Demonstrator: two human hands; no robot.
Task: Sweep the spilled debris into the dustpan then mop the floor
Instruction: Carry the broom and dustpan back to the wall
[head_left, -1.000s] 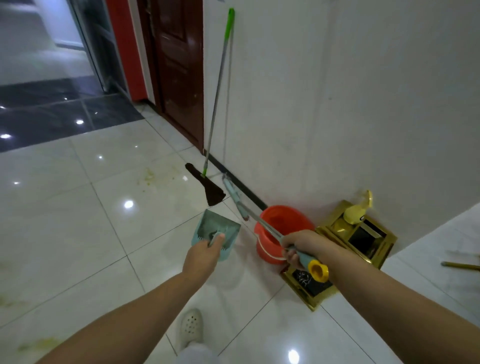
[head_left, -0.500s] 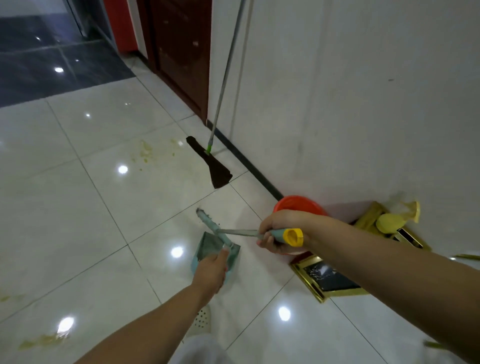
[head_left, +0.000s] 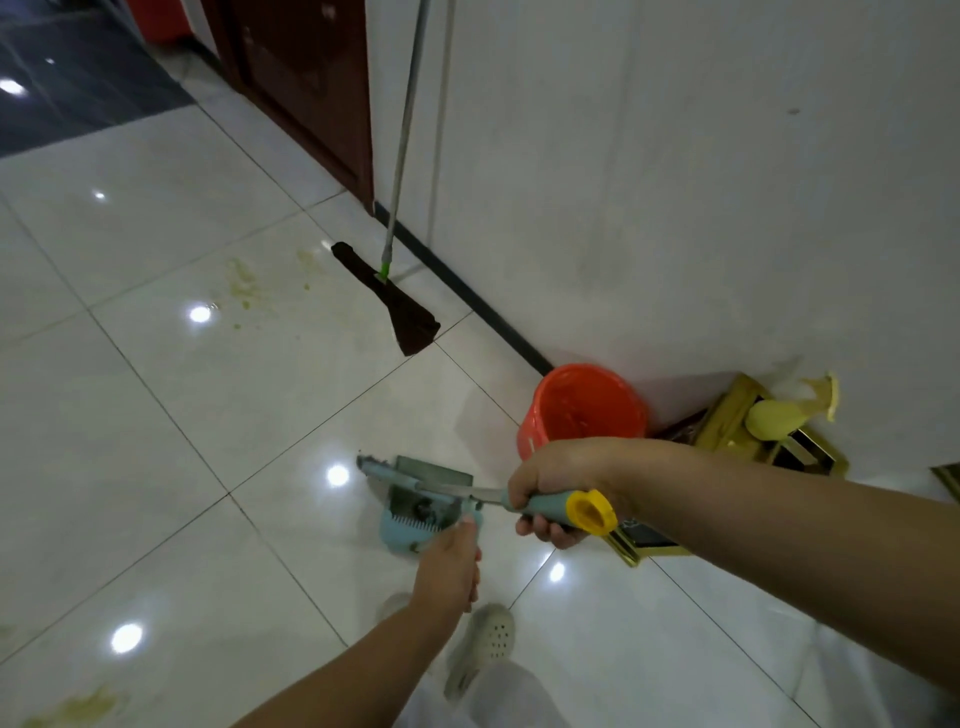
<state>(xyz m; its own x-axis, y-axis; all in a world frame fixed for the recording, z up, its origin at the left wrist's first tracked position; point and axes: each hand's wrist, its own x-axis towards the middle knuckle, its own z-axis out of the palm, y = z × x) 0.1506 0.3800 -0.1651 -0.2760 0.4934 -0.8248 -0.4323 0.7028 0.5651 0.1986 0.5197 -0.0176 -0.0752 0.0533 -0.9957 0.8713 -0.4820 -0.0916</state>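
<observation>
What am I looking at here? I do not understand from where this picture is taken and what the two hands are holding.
There is no machine. A person wears a camera on the head, so you look down along their own arms to a white tiled floor. The right hand grips a small broom by its teal handle with a yellow end. The left hand holds a teal dustpan under the broom's head. By the wall stand an orange bucket and a leaning mop. Yellowish stains mark the floor. Below you see the person's shoe.
</observation>
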